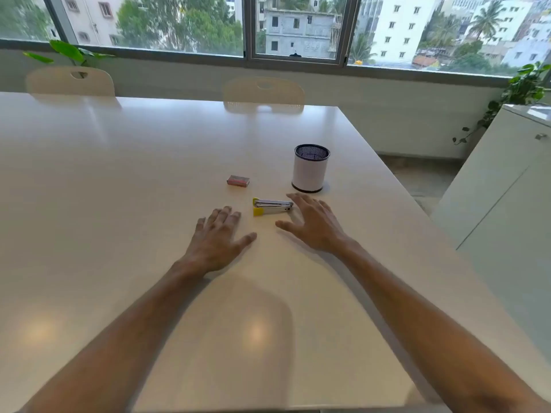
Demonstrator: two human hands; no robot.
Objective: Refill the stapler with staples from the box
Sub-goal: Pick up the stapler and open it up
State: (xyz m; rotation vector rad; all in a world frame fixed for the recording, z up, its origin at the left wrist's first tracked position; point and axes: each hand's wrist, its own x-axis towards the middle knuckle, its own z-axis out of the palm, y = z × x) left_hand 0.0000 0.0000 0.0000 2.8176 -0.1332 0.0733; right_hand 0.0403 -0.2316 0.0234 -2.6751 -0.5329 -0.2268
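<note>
Stapler [272,206] is lying flat at table [119,174] centre, yellow end pointing to 9 o'clock. Box [238,180] is sitting shut at its 11 o'clock, apart; pen cup [311,168] at 1 o'clock. Right hand [313,225] is hovering spread at 3 o'clock, fingertips just beside the metal end, gripping nothing. Left hand [217,236] is resting splayed at 8 o'clock, empty. Likely readying a pickup; table edges are lying well clear all round.

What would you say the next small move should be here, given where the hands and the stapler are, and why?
Probably close the right hand on the stapler and lift it. Both hands are open and empty; the right hand's fingertips are already beside the stapler's metal end, while the left hand lies flat on the table. The staple box sits closed farther back, so the stapler is the nearer thing to take first.
</note>
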